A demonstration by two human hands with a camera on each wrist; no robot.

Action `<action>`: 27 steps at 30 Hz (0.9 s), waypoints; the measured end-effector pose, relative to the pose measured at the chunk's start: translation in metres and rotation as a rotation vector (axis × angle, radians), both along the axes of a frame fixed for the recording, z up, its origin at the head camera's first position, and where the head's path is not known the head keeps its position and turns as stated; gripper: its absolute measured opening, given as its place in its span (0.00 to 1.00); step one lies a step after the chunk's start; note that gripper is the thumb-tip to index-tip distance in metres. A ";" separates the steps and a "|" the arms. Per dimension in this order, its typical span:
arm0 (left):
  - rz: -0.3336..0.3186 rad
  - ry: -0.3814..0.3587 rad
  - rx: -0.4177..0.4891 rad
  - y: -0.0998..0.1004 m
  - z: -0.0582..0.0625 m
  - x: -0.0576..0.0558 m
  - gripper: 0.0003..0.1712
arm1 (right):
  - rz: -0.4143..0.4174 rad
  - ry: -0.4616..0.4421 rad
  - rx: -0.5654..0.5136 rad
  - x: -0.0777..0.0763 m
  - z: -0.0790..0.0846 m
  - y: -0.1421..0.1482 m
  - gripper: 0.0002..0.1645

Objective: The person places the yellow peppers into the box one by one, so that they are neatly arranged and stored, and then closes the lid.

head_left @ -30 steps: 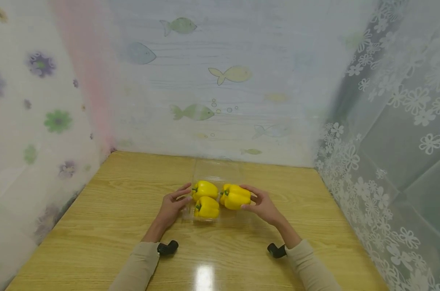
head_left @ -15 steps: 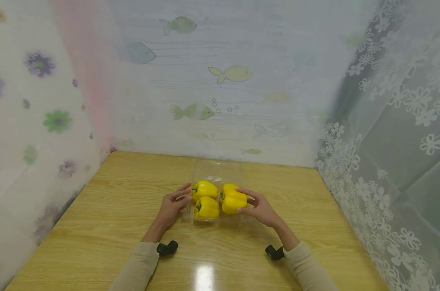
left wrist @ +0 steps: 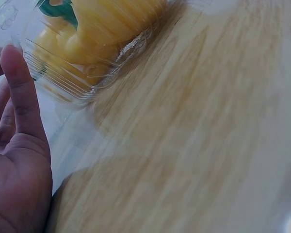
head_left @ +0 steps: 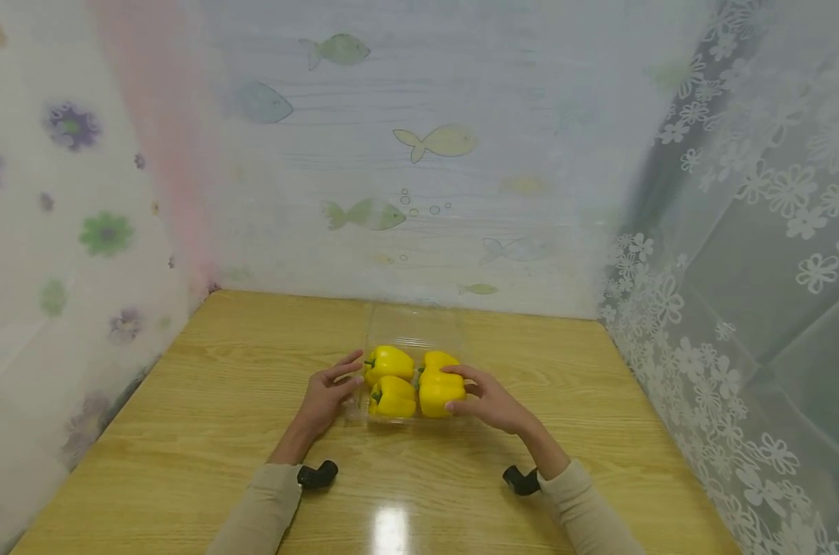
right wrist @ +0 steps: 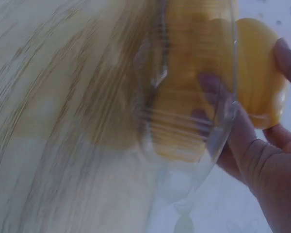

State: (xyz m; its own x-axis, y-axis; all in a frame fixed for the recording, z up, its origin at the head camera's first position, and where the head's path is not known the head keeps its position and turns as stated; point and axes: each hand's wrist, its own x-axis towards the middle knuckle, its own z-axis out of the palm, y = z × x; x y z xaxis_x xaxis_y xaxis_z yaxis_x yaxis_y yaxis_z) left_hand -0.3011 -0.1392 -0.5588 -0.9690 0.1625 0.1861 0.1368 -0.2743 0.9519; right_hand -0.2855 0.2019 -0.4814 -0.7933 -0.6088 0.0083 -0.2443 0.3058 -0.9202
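Observation:
A clear plastic clamshell box (head_left: 414, 324) stands with its lid folded back, several yellow bell peppers in it. Two of them, the back-left pepper (head_left: 389, 364) and front-left pepper (head_left: 395, 398), lie on the left side with green stems facing left. My right hand (head_left: 492, 402) grips the front-right bell pepper (head_left: 439, 395) between thumb and fingers, its thumb low near the box wall. Behind that, another bell pepper (head_left: 438, 359) is partly covered. On the left, my left hand (head_left: 324, 391) rests loosely spread against the box's side, thumb tip (left wrist: 13, 56) at the clear wall.
A wood-grain table (head_left: 572, 370) carries the box near its middle. The fish-patterned curtain (head_left: 419, 247) hangs behind it, with a flowered curtain (head_left: 107, 308) on the left and another flowered sheet (head_left: 711, 347) on the right. Black wrist devices (head_left: 317, 475) sit near both sleeves.
My right hand has brought its bell pepper left and toward me, down into the front-right part of the box, uncovering more of the pepper behind. My left hand has stayed in place.

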 end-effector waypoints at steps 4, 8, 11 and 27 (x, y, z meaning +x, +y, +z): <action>0.006 -0.008 -0.005 -0.001 0.000 0.000 0.26 | -0.009 -0.015 0.041 0.003 0.004 -0.005 0.37; 0.016 -0.008 -0.012 -0.001 0.000 0.000 0.26 | -0.015 -0.013 0.084 0.005 0.010 -0.007 0.38; 0.020 -0.006 -0.021 -0.001 -0.002 -0.001 0.26 | -0.019 -0.019 0.100 0.005 0.011 -0.006 0.39; 0.013 0.013 -0.038 -0.001 -0.003 -0.002 0.26 | 0.002 -0.153 0.079 0.001 0.018 -0.006 0.36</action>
